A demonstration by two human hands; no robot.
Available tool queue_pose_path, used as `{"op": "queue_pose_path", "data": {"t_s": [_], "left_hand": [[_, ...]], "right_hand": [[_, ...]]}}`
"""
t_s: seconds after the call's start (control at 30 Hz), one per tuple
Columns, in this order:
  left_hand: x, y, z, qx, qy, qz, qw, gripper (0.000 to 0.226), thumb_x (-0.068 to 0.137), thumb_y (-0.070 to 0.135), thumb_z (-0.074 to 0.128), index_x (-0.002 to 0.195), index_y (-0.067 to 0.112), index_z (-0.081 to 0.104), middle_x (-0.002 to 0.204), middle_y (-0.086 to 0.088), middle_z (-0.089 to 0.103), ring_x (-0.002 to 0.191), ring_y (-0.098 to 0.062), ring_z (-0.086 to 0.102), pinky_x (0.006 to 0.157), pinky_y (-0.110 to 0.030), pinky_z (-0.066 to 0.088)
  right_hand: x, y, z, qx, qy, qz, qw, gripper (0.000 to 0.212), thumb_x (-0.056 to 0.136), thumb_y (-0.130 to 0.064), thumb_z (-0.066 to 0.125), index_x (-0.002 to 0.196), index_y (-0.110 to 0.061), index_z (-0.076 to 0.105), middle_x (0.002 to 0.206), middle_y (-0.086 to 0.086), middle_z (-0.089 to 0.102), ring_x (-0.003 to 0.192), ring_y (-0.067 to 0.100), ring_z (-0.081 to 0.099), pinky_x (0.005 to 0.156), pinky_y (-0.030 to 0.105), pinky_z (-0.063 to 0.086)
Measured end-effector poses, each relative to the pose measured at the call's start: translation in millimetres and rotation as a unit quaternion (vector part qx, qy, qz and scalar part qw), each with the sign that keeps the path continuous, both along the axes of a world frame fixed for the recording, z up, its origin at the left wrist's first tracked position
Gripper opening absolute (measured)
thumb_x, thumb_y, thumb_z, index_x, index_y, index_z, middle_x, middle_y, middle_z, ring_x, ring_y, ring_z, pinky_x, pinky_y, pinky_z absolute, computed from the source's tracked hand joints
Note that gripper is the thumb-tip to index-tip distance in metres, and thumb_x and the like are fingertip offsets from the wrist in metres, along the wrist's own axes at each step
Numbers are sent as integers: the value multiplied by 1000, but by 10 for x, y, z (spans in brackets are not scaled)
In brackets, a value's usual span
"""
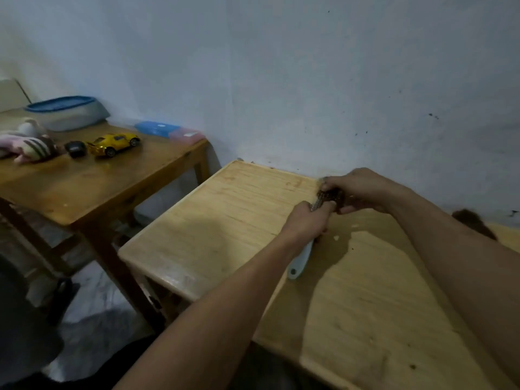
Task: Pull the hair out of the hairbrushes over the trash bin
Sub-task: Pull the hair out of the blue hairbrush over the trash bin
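One brush (302, 258) is showing, above the table's (225, 220) far edge; I'm seeing my left hand (305, 220) wrapping its handle and my right hand (357, 191) pinching hair (329, 196) at the bristles.

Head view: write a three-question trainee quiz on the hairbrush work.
1. True or false: the left hand grips the hairbrush.
2. The right hand works at the brush's: A handle, B bristle end?
3. What surface lies under the hands?

Key: 1 true. 2 B. 3 The light wooden table; no trash bin shows there.
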State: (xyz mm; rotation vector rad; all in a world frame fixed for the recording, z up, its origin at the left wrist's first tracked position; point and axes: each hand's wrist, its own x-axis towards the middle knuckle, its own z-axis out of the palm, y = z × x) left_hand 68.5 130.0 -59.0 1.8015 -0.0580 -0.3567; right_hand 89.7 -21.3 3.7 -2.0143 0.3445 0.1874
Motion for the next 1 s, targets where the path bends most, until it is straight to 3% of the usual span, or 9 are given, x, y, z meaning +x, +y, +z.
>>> {"op": "queue_pose_path", "data": {"t_s": [0.27, 0.4, 0.57, 0.63, 0.77, 0.9, 1.0], "left_hand": [[-438, 1091, 26, 3, -48, 65, 997, 40, 90, 49, 64, 98, 11, 54, 76, -9, 60, 48, -18, 48, 49, -30, 37], [-726, 1658, 52, 64, -75, 108, 989, 59, 79, 69, 60, 99, 14, 58, 85, -9, 67, 58, -21, 56, 53, -32, 43], [-1135, 2299, -4, 168, -105, 190, 962, 72, 75, 85, 46, 92, 17, 62, 92, -11, 72, 75, -28, 68, 66, -42, 57], [-1309, 2561, -66, 218, -114, 216, 945, 71, 77, 86, 46, 88, 18, 64, 87, -6, 72, 78, -27, 70, 73, -43, 61], [-1664, 3071, -218, 249, -103, 259, 928, 74, 75, 89, 48, 61, 17, 60, 61, 2, 66, 60, -20, 66, 55, -32, 49], [-1938, 3510, -453, 218, -77, 310, 922, 79, 67, 92, 54, 39, 17, 52, 48, 3, 60, 54, -23, 63, 56, -35, 45], [-2109, 3772, -665, 206, -61, 329, 920, 80, 68, 90, 58, 38, 17, 47, 37, 8, 49, 46, -16, 52, 53, -33, 38]], "right_hand": [[-240, 792, -30, 114, -15, 81, 990, 30, 94, -18, 74, 112, 6, 69, 99, 25, 72, 73, 28, 75, 64, 31, 66], [-318, 1295, -113, 118, -70, 114, 984, 24, 85, -3, 80, 101, 13, 74, 86, 24, 70, 61, 21, 72, 66, 28, 66], [-514, 1976, -246, 101, -113, 164, 975, 19, 79, -2, 85, 91, 12, 77, 73, 21, 72, 53, 16, 69, 60, 23, 63], [-645, 2240, -308, 102, -106, 190, 971, 18, 80, -3, 85, 91, 11, 78, 71, 20, 73, 54, 16, 69, 62, 24, 64], [-962, 2743, -457, 96, -83, 255, 959, 14, 83, -7, 84, 90, 6, 80, 72, 17, 76, 60, 16, 71, 65, 26, 64], [-1186, 3208, -712, 105, -53, 290, 950, 13, 86, -13, 82, 88, 0, 81, 74, 15, 77, 66, 20, 73, 71, 30, 63], [-1271, 3504, -886, 113, -13, 283, 952, 11, 88, -17, 80, 90, -5, 81, 79, 13, 80, 71, 19, 76, 73, 30, 62]]}}
